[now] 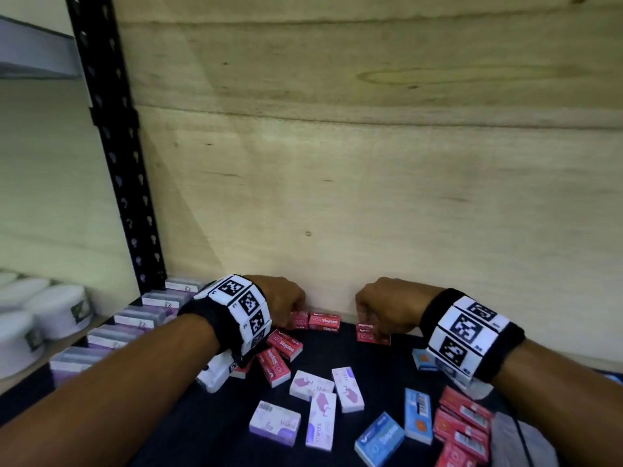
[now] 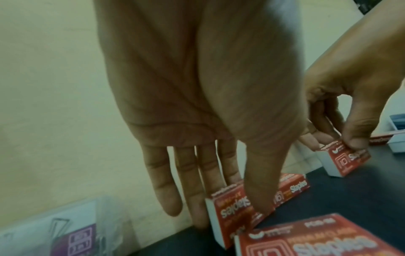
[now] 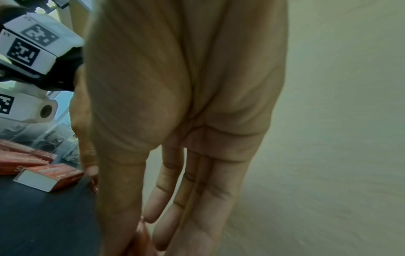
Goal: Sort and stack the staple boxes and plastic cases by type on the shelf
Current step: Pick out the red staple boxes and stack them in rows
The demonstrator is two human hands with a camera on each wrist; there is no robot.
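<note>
Red staple boxes (image 1: pixel 324 321) lie along the back edge of the dark shelf (image 1: pixel 377 362), against the plywood back wall (image 1: pixel 371 163). The left hand (image 1: pixel 279 299) pinches one of them (image 2: pixel 237 210) between thumb and fingers (image 2: pixel 198 204), the box standing on its long side at the wall just beside another red box (image 2: pixel 292 187). The right hand (image 1: pixel 382 306), a little further along the back edge, grips a second red box (image 1: pixel 371 333) from above, thumb on the near face and fingers (image 2: pixel 317 136) behind it. More red boxes (image 1: pixel 285 343) lie loose just in front of the left wrist. Toward the shelf's front edge sit white-and-purple staple boxes (image 1: pixel 320 406) in a loose group, blue boxes (image 1: pixel 417 416) beside them, and a heap of red boxes (image 1: pixel 463 423) near the front right corner. Clear plastic cases (image 1: pixel 138 316) stand in a row along the left edge.
</note>
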